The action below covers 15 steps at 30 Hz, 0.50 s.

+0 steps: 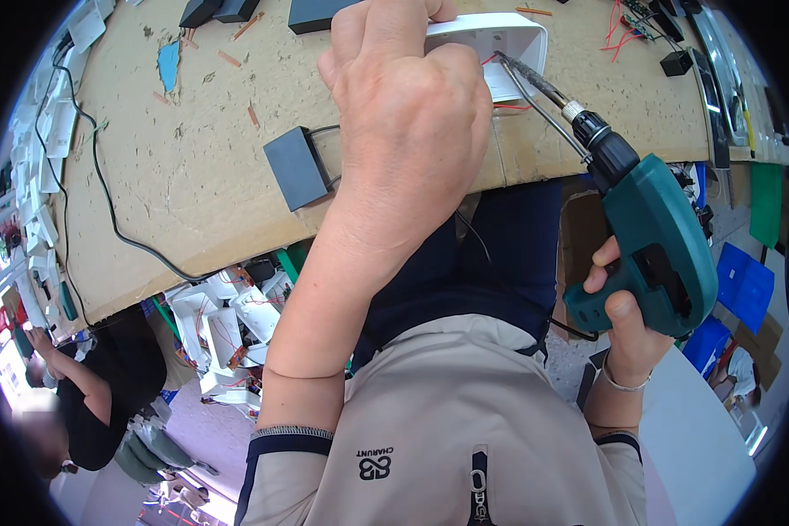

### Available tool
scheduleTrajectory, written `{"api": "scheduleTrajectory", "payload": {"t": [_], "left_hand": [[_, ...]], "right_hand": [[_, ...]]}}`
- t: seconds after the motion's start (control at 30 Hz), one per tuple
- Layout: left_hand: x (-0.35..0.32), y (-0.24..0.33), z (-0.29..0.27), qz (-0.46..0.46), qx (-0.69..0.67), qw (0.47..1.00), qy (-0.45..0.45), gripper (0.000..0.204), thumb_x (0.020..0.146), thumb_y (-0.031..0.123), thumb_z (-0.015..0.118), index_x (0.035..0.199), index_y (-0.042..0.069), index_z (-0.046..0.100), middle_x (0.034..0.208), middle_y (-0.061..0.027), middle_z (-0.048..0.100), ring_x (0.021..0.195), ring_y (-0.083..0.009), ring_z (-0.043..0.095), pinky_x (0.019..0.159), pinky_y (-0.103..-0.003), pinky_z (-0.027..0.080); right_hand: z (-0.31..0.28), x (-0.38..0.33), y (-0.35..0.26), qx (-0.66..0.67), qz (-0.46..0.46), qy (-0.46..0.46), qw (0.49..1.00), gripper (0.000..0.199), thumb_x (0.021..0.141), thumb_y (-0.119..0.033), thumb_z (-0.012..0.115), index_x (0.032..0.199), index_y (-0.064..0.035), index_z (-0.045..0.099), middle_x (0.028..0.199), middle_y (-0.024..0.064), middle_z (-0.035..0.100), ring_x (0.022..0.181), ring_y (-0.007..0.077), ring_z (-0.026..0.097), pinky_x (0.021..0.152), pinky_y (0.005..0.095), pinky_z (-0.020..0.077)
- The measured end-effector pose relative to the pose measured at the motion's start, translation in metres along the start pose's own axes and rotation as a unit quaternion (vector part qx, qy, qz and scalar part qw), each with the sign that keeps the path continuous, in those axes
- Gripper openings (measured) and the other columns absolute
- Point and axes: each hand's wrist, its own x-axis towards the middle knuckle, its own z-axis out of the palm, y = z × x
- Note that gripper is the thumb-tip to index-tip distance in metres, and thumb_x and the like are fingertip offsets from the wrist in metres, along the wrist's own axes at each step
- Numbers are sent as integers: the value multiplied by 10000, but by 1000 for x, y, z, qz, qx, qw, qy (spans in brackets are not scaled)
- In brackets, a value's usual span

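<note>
My right hand [627, 320] is wrapped round the handle of a green soldering gun [653, 215] with a black front end. Its dark tip and a thin metal feed tube reach into an open white plastic housing [530, 39], close to a red wire [489, 60] inside. At the far edge of the work surface, my left hand [412, 96] is closed on the left side of that housing; most of its fingertips are hidden. A dark grey box [296, 169] with a black cable lies just left of my left wrist.
Cardboard [210, 167] covers the worn table. Another dark box [320, 13] and a blue scrap [168, 66] lie on it. White housings [228, 329] with wires fill a container below the front edge. A person [105, 386] sits at the left. Wired circuit boards [644, 17] lie far right.
</note>
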Motion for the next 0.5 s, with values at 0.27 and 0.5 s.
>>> {"api": "scheduleTrajectory", "payload": {"t": [0.27,0.5], "left_hand": [[0,-2,-1,16,3,1000,-10,90,578,-35,575,666,-31,553,869,-163,485,788,-307,448,703,-367,352],[1,-2,-2,14,0,1000,-15,93,580,-30,573,671,-30,550,871,-161,480,789,-307,441,703,-369,350]], "right_hand": [[3,1,-5,-9,-9,13,1000,622,688,-352,682,1075,74,446,809,129,552,618,149,548,551,243,451],[0,-2,-4,-25,10,18,999,631,677,-359,690,1074,70,452,818,131,560,627,152,556,565,242,460]]}}
